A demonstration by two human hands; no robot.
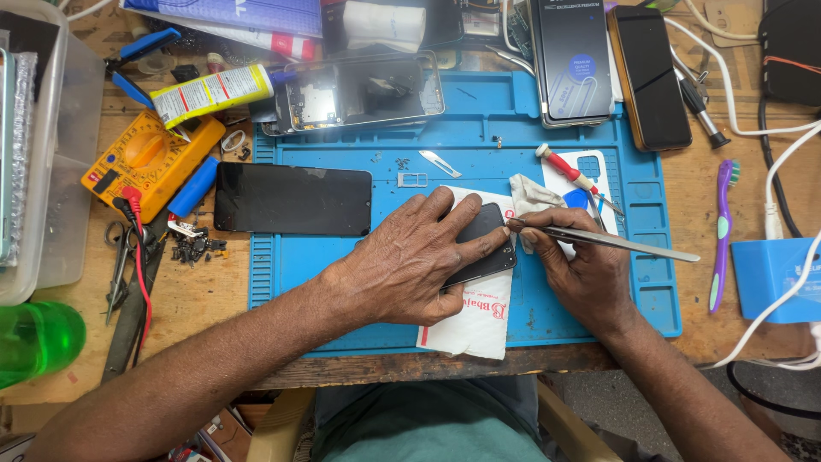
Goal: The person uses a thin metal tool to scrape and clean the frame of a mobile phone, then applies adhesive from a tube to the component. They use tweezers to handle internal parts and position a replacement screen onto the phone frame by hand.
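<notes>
Left hand [410, 261] flat, fingers spread, pressing dark phone [484, 246] onto white packet [479, 316], mid blue mat [462, 154], near edge. Right hand [581, 265] fingers pinched on tweezers [599, 239], tip touching phone's far-right corner. Black screen [292, 199] lies left; red screwdriver [569, 174] far right.

Both bare forearms reach in from the lower edge and angle toward each other. The left hand [402, 261] lies palm down, its fingers [466, 244] spread and pressed flat, thumb tucked under toward the body. The right hand [581, 269] sits just beside it, wrist bent, fingers curled in a pinch with thumb and forefinger closed together, knuckles facing up.
</notes>
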